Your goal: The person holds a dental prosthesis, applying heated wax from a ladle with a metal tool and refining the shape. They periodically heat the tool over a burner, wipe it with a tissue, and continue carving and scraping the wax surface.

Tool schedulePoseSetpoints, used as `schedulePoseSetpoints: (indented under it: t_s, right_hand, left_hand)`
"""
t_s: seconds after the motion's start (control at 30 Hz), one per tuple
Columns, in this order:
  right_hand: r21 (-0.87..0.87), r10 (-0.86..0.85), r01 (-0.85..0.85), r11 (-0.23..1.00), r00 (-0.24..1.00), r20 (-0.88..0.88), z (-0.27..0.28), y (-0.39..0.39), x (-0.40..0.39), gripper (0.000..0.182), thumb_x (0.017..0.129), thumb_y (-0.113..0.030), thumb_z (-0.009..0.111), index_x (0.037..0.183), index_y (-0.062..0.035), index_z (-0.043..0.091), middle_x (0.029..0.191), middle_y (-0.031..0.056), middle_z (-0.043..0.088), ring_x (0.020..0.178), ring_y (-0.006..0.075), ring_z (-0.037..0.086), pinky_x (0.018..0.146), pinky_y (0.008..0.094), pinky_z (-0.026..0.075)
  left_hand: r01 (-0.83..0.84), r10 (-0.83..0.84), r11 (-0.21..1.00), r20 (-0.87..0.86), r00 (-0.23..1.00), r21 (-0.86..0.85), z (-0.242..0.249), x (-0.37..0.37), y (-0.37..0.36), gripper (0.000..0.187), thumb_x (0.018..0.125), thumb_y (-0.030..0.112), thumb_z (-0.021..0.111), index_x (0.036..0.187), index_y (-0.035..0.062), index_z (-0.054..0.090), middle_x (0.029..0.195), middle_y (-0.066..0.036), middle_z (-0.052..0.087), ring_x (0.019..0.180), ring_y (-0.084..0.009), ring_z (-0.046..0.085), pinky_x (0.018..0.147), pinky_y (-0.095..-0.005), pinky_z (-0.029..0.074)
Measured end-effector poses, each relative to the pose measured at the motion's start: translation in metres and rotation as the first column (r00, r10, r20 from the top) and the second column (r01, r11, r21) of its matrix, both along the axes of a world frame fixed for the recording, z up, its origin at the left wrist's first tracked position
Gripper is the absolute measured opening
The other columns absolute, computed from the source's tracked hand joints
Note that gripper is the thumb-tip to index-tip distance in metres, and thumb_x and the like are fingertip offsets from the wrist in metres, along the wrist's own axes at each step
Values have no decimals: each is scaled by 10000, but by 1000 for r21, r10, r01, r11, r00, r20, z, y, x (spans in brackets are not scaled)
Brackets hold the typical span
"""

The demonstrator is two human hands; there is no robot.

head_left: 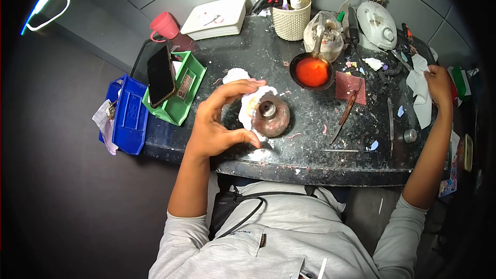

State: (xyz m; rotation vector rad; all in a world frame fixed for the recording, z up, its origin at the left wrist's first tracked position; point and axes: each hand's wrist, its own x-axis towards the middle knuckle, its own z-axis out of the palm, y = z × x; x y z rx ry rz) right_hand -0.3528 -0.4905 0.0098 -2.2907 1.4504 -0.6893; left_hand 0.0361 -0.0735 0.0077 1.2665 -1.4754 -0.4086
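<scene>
My left hand (219,119) curls around a white plaster cast (251,107) that sits on a round brownish metal piece (272,115) near the middle of the dark worktop (310,150). Thumb and fingers touch the cast's edge. Far to the right, my right hand (439,83) grips a white cloth or paper (421,95) at the bench's right edge. A black bowl of orange-red wax (312,71) stands behind the cast.
A thin metal tool (345,115) and a red pad (350,87) lie right of the bowl. A phone (161,75) rests on a green bin (181,93), beside a blue bin (129,116). A woven cup (292,20), pink mug (164,26) and white box (216,18) line the back.
</scene>
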Motion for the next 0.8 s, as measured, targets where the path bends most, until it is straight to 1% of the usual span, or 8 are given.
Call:
schedulePoseSetpoints:
  t_s: [0.07,0.17,0.23,0.33,0.47,0.57,0.63,0.8]
  right_hand:
    - [-35,-6,5,999,1000,-24,-1,-5,-5,165,867,-77,620,936,54,695,768,137,698,701,170,644,667,344,467]
    - [-101,-52,41,994,994,-101,-8,-26,-22,168,870,-102,631,911,53,679,768,154,690,700,182,646,665,349,466]
    - [-135,-88,68,989,985,-151,-9,-29,-25,173,871,-116,636,891,52,667,764,164,683,699,194,648,666,354,465]
    - [-171,-140,113,979,978,-152,-13,-30,-29,191,873,-146,647,864,44,635,753,177,663,700,243,656,682,377,468]
    - [-100,-170,154,983,970,-175,-10,-29,-29,206,876,-152,653,920,49,662,803,170,690,748,244,671,716,362,482]
    - [-154,-125,120,981,992,-20,-28,-54,-46,215,884,-146,655,961,54,674,849,150,707,781,231,670,742,342,487]
    - [-88,-128,128,988,992,2,-30,-60,-48,187,918,-110,629,1002,53,666,901,97,716,826,147,648,734,296,483]
    - [-30,-129,129,991,992,-2,-21,-47,-42,179,920,-111,632,977,54,671,872,89,711,803,134,634,723,288,475]
  left_hand:
    - [-9,-1,998,-191,982,-54,-3,6,1,850,535,195,960,1237,-39,542,1256,-210,627,1239,-282,571,1068,-389,429]
    - [-108,69,993,-493,867,-51,-9,22,8,731,775,437,828,1244,-38,533,1241,-169,632,1182,-238,600,1010,-365,457]
    - [-98,59,995,-600,798,-32,-13,31,7,677,901,616,575,1203,11,547,1171,-159,670,1082,-270,661,853,-346,517]
    - [-55,143,989,-778,612,138,-13,41,11,825,949,716,268,1149,-10,605,1075,-244,696,983,-324,696,807,-361,546]
    - [-24,130,990,-832,540,138,-11,38,10,843,938,733,262,1098,-7,636,1039,-252,700,942,-328,707,765,-353,564]
    - [49,54,994,-818,573,100,-13,42,12,716,969,683,262,1064,63,608,1054,-258,697,932,-325,712,771,-348,562]
    - [32,73,993,-816,574,111,-12,41,12,717,969,682,258,1050,60,604,1034,-259,701,905,-323,717,758,-342,563]
    - [-1,105,992,-818,566,127,-11,39,11,715,970,677,253,982,46,589,972,-256,711,822,-313,725,730,-331,564]
